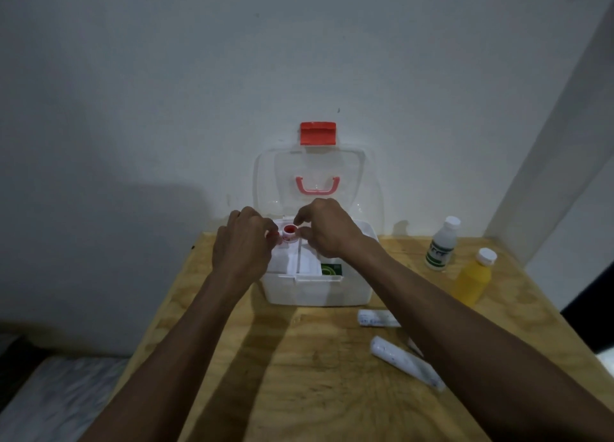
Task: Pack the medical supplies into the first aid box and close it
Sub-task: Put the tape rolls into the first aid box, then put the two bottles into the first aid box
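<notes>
The white first aid box (pixel 319 290) stands open on the wooden table, its clear lid (pixel 352 176) with pink handle and red latch upright against the wall. Both hands reach over the box's inner tray. My left hand (pixel 244 242) and my right hand (pixel 327 230) pinch a small white roll with a red core (pixel 290 231) between their fingertips, just above the tray's back left corner. A green-labelled packet (pixel 331 269) lies inside the box at the front right. Two white wrapped bandage rolls (pixel 377 318) (pixel 407 362) lie on the table in front of the box.
A white bottle with a green label (pixel 442 244) and a yellow bottle with a white cap (pixel 475 277) stand to the right of the box. The table (pixel 299 375) abuts the wall; its left edge drops to a grey floor.
</notes>
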`<state>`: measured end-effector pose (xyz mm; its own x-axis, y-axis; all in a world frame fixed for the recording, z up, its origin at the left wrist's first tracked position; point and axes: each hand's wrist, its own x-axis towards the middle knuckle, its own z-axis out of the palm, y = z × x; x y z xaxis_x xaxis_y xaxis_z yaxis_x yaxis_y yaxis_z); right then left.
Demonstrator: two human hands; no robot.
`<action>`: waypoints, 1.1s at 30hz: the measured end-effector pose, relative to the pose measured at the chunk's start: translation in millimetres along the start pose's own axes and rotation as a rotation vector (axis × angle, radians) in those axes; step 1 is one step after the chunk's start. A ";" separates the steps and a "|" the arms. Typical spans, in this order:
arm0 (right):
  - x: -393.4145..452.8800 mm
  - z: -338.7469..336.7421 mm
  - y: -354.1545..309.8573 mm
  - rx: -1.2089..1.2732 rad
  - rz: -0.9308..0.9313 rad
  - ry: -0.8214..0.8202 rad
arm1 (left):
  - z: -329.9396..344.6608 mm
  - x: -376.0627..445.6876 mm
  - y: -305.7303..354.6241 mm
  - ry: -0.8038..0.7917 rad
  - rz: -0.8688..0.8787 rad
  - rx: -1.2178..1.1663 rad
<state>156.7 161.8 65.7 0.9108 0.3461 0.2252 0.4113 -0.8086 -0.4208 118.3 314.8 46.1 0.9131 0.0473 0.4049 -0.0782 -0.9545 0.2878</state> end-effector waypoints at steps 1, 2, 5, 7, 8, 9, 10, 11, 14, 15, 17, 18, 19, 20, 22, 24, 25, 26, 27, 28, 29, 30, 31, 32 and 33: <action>-6.3 -7.0 1.3 0.010 0.001 0.016 | -2.0 -2.0 3.7 0.020 0.002 -0.026; -13.1 -14.4 3.6 0.014 0.001 0.035 | -4.0 -4.4 8.3 0.039 0.004 -0.051; -36.4 -39.4 16.1 0.015 0.010 0.106 | -8.9 -14.0 27.8 0.090 0.025 -0.142; -53.5 -55.0 28.0 0.031 0.040 0.150 | -10.0 -21.5 45.3 0.110 0.073 -0.209; -62.4 -62.8 34.4 0.041 0.055 0.173 | -9.9 -24.8 54.9 0.115 0.093 -0.236; -71.4 -70.4 41.1 0.052 0.067 0.201 | -8.9 -27.9 65.1 0.118 0.103 -0.259; -80.7 -78.0 47.9 0.063 0.075 0.234 | -7.3 -30.6 75.6 0.120 0.101 -0.278; -90.0 -85.8 54.3 0.071 0.080 0.270 | -5.4 -33.2 86.4 0.121 0.098 -0.295; -118.2 -106.6 76.0 0.082 0.127 0.387 | 4.2 -40.2 116.6 0.117 0.136 -0.353; -127.5 -112.4 84.8 0.091 0.151 0.430 | 9.0 -41.8 125.8 0.108 0.161 -0.378; -144.1 -120.6 105.6 0.112 0.212 0.516 | 21.0 -42.2 144.0 0.081 0.208 -0.427; -151.1 -122.8 116.6 0.120 0.250 0.554 | 28.4 -41.1 152.9 0.064 0.224 -0.447; -157.2 -124.0 127.3 0.125 0.286 0.585 | 36.6 -39.2 161.8 0.048 0.238 -0.463; -162.5 -124.0 136.9 0.128 0.319 0.604 | 44.7 -37.1 171.3 0.035 0.247 -0.476; -170.2 -121.1 151.8 0.130 0.369 0.602 | 60.6 -31.5 189.5 0.011 0.244 -0.511; -174.2 -114.0 161.8 0.145 0.408 0.582 | 75.0 -23.9 206.3 -0.019 0.231 -0.543; -175.3 -109.0 165.5 0.160 0.419 0.578 | 81.7 -19.3 213.6 -0.035 0.235 -0.551; -175.9 -103.4 168.4 0.178 0.420 0.579 | 88.0 -14.3 220.3 -0.053 0.242 -0.558; -176.2 -97.1 171.4 0.192 0.412 0.585 | 93.8 -9.2 226.1 -0.071 0.249 -0.567; -176.4 -90.8 174.4 0.200 0.401 0.593 | 99.1 -4.0 231.2 -0.089 0.250 -0.575; -176.6 -84.9 177.4 0.207 0.391 0.601 | 104.7 1.2 235.5 -0.109 0.249 -0.578; -176.9 -79.8 180.1 0.217 0.387 0.608 | 109.8 5.7 239.1 -0.125 0.249 -0.574; -177.3 -75.3 182.4 0.221 0.388 0.612 | 114.7 9.3 241.8 -0.136 0.252 -0.567; -177.5 -70.7 184.9 0.215 0.391 0.617 | 118.7 11.7 244.3 -0.139 0.256 -0.561; -178.1 -66.2 187.0 0.204 0.393 0.625 | 122.0 13.0 246.0 -0.135 0.257 -0.557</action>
<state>69.1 -82.5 5.2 0.8265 -0.3311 0.4553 0.1153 -0.6921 -0.7126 159.8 44.7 16.3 0.8771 -0.2361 0.4183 -0.4656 -0.6319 0.6195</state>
